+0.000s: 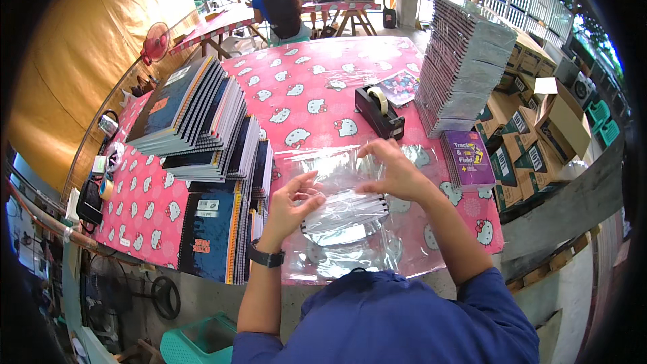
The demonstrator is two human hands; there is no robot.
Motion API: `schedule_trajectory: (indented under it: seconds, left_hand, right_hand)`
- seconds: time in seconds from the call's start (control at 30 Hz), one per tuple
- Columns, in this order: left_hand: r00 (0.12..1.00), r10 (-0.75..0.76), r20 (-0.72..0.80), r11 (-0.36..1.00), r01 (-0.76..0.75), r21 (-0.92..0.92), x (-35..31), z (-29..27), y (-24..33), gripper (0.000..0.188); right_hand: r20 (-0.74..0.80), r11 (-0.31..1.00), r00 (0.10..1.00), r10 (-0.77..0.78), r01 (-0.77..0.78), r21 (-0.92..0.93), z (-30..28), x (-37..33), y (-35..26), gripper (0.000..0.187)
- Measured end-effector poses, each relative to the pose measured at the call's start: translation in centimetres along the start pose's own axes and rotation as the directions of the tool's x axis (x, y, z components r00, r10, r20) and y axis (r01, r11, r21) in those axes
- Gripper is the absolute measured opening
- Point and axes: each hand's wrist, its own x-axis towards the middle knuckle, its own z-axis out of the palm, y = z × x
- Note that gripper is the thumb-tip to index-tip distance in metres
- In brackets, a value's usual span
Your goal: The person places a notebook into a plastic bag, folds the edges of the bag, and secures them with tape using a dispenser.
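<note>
In front of me on the table lies a small stack of white-edged spiral notebooks (345, 214), with clear plastic film (337, 256) over and around it. My left hand (294, 203) is at the stack's left side, fingers apart and bent toward it. Over the far right corner of the stack is my right hand (396, 174), its thumb and fingers curved and spread apart. Both hands are near the film; whether the fingertips touch it is hard to tell because of glare. A black tape dispenser (381, 111) with a clear roll stands beyond my right hand.
Piles of dark blue spiral notebooks (210, 219) rise at left. At right stand a tall stack of wrapped notebooks (458, 67) and a smaller purple-covered pile (470, 160). Cardboard boxes (522, 138) lie beyond the pink table's (317, 104) right edge. People (280, 7) sit at a far table.
</note>
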Motion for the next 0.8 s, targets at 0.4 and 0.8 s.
schedule_trajectory:
  seconds: [0.4, 0.8]
  left_hand:
    - [0.988, -0.04, 0.148, 0.997, 0.029, 0.072, 0.9, 0.5, -0.6, 0.033]
    - [0.929, -0.315, -0.196, 0.943, 0.284, -0.173, -4.3, -1.5, -5.1, 0.051]
  right_hand:
    - [0.224, 0.95, 0.974, -0.037, -0.035, 0.309, 1.4, -0.1, 2.1, 0.026]
    - [0.459, 0.549, 0.761, 0.458, -0.648, 0.528, 5.4, -9.0, 8.7, 0.06]
